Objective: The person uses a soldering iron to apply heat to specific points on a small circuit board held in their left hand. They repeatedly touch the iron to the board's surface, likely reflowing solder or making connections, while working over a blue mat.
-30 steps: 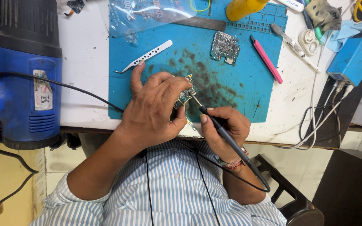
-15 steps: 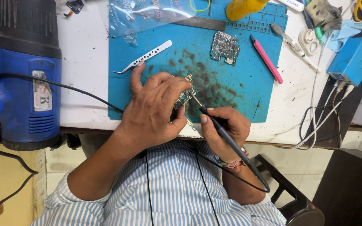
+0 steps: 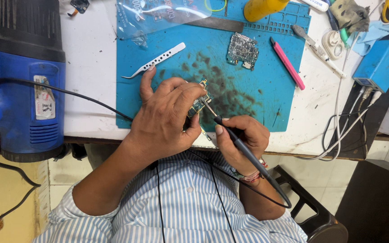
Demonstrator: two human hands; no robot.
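A small circuit board (image 3: 199,104) is pinched at its edges by the left hand (image 3: 167,118) over the blue mat (image 3: 266,99); a soldering iron (image 3: 237,141) is gripped pen-fashion by the right hand (image 3: 244,139), its tip touching the board; the board is judged light, stiff and fragile, best held by its bare edges.

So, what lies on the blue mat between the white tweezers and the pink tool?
In the head view, a loose circuit board lies between the white tweezers and pink tool.

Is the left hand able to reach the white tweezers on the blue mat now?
Probably yes. The left hand already has its forefinger stretched up to the handle end of the white tweezers, and nothing lies between them on the blue mat. But it holds a small circuit board.
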